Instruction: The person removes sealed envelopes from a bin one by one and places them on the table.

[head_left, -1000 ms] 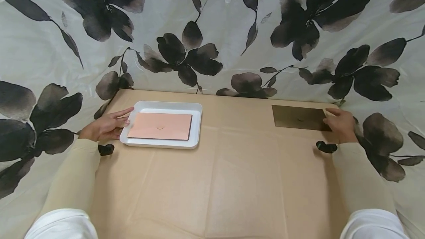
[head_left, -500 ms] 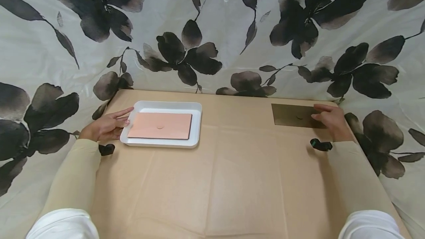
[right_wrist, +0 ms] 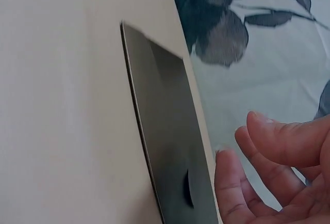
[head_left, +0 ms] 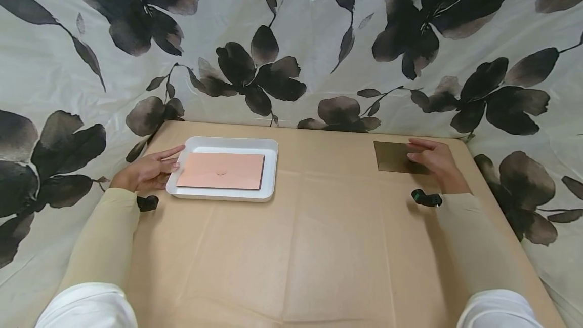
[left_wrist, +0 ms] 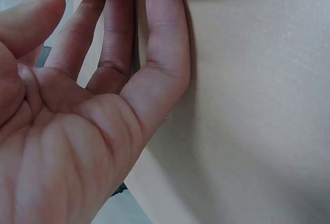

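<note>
The left hand [head_left: 146, 172] grasps a white tray [head_left: 270, 168] at eleven o'clock; at one, the right hand [head_left: 439, 163], fingers released, would best pinch the olive card [head_left: 390, 158] edgewise.

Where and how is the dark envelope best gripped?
Probably by both long edges, the right hand spanning them from above: the dark envelope is thin, lies flat on the table, and looks narrow enough for that grip.

Two hands [head_left: 148, 171] [head_left: 434, 162], one tray [head_left: 270, 166], two envelopes [head_left: 220, 171] [head_left: 391, 157].
</note>
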